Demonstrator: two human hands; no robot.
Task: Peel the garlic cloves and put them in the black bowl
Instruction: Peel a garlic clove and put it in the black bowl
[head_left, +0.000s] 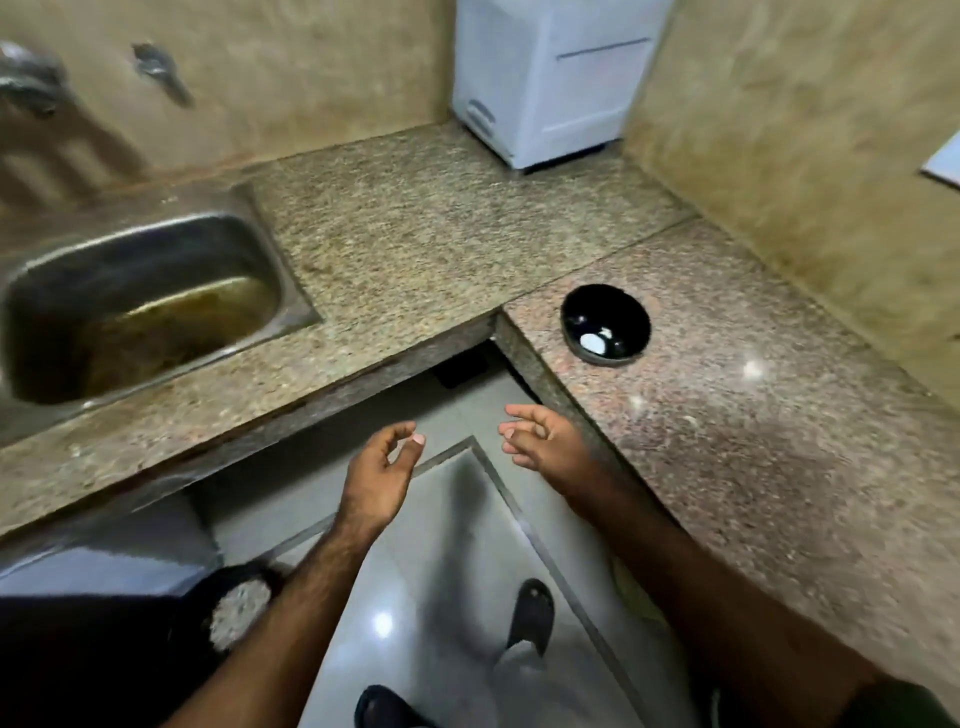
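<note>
A speckled granite counter (415, 249) runs in an L shape along beige stone walls. A steel sink (140, 301) is set into its left part, and a white appliance (545, 78) stands in the back corner. Below is a grey tiled floor (441, 545), where two dark slippers show.

The black bowl (605, 323) sits on the reddish right part of the counter, near the inner corner, with one white peeled clove (592, 341) inside (a pale spot beside it may be only a reflection). Both hands hang over the floor, well apart from the bowl. The left hand (382, 475) has loosely curled fingers and holds nothing visible. The right hand (545, 439), the one nearer the bowl, has relaxed fingers, slightly apart.

No writing can be read on the appliance.
</note>
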